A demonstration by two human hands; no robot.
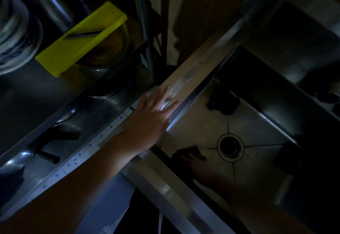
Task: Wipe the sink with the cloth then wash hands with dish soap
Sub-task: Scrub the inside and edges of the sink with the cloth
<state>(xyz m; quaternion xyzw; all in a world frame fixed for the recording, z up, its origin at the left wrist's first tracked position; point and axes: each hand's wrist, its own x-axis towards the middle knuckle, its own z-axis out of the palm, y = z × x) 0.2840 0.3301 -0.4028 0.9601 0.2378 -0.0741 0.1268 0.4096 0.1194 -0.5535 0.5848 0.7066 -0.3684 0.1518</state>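
My left hand (150,117) lies flat, fingers spread, palm down on the sink's rim (191,73), grasping nothing, just resting there with fingertips at the inner edge. My right hand (197,166) is down inside the sink (257,123), very dim, pressed on a dark cloth (187,152) against the basin floor near the left wall; fingers look laid over the cloth, but I cannot tell if they actually clench it. Cloth sits just left of the round drain (230,146), apart from it. Another dark clump (223,103) lies at the far part of the basin, too dark to identify. Left of the sink, a metal rack (103,105) holds a yellow slicer board (81,38) resting tilted over a bowl (110,49), with a glass jar (16,25) beside it. Dish soap not made out.
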